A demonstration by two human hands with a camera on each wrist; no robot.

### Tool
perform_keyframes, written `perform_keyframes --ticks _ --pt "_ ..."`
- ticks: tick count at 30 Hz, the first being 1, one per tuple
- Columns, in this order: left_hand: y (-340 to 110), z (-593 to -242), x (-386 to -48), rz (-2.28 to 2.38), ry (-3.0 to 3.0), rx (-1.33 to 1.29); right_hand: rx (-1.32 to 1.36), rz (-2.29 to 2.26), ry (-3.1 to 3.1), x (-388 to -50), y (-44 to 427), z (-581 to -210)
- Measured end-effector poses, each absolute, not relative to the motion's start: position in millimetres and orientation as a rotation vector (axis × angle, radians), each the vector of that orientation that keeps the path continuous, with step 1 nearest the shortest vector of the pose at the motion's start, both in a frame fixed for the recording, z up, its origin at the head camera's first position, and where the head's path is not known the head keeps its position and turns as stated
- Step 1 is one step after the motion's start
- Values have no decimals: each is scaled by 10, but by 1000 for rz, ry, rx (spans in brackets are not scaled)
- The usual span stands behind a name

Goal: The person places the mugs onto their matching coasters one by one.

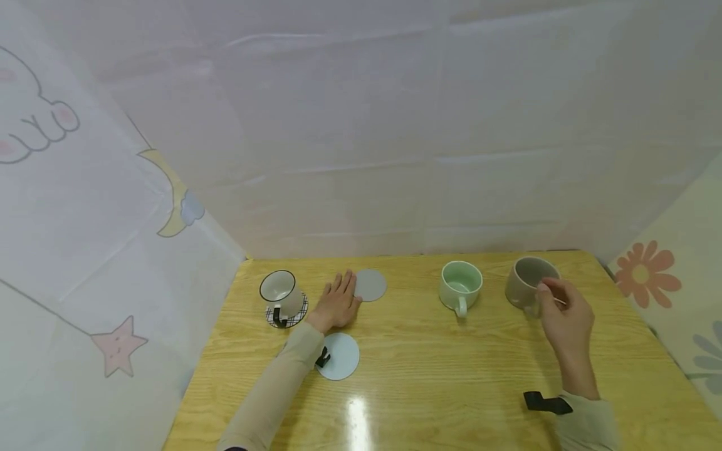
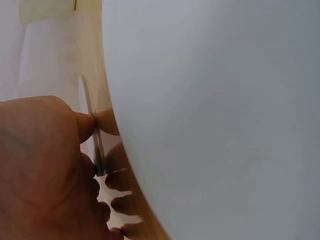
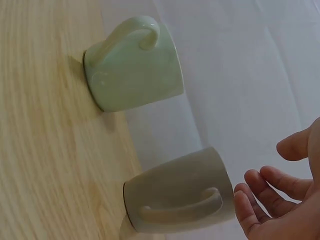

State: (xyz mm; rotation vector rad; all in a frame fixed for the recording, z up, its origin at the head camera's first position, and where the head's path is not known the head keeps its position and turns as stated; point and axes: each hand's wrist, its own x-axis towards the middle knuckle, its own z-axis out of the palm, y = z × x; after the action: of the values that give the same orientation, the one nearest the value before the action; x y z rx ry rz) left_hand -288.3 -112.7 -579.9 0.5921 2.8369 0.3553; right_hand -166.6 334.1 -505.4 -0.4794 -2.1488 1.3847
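My left hand (image 1: 336,302) lies with its fingers extended at the left edge of a round grey coaster (image 1: 372,285). In the left wrist view the fingertips and thumb touch the tabletop and that coaster's thin edge (image 2: 98,155). A round pale coaster (image 1: 341,357) sits below the hand and fills much of the left wrist view (image 2: 215,110). My right hand (image 1: 566,316) hovers beside a grey-brown mug (image 1: 520,292), its fingers loosely bent near the rim. Thumb and fingers stand apart in the right wrist view, with nothing between them.
Left of the mug stands a pale green mug (image 1: 459,287), handle toward me. A white mug (image 1: 280,293) with a black rim rests on a checked coaster (image 1: 300,311) at the far left. The wooden table (image 1: 429,388) meets draped sheets (image 1: 361,156) behind.
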Motion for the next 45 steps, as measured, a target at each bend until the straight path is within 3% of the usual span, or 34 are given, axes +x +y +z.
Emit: perform_keyframes --ticks 18,28,45 --pt "-1156 -5748 -2895 385 2807 641 -570 1348 -2206 -1558 3484 -5161" --pt "-1184 -5897 -2992 336 2801 649 -621 1333 -2309 -1553 3604 -5309" --pt "-1126 -5739 -2872 323 2787 632 -568 1385 -2355 -1531 3589 -5471"
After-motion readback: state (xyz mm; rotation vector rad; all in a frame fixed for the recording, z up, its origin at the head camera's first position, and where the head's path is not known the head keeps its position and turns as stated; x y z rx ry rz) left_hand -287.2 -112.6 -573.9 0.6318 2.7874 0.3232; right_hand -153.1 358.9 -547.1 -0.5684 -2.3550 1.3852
